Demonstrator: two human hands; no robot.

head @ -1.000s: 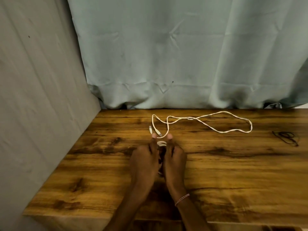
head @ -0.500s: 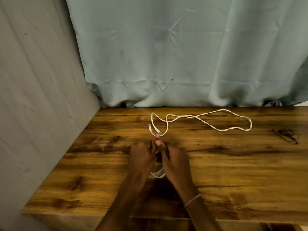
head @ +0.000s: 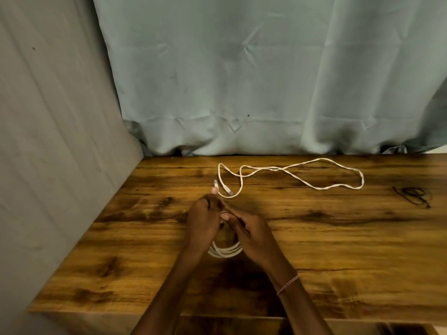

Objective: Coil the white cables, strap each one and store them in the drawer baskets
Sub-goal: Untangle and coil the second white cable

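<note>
A: While both our hands are curled round the white cable (head: 226,252), where does it sit?

B: Its coiled loops hang below our fingers (head: 214,191), between our left hand (head: 204,221) and right hand (head: 251,235), over the desk (head: 362,238). The left fingers pinch it near one plug, and the right ones curl round the coil's top.

A: And the rest?

B: A loose length runs from our fingertips across the desk, beyond them and off to their right. Well right of the fingers lies a thin black tangle (head: 413,195).
</note>
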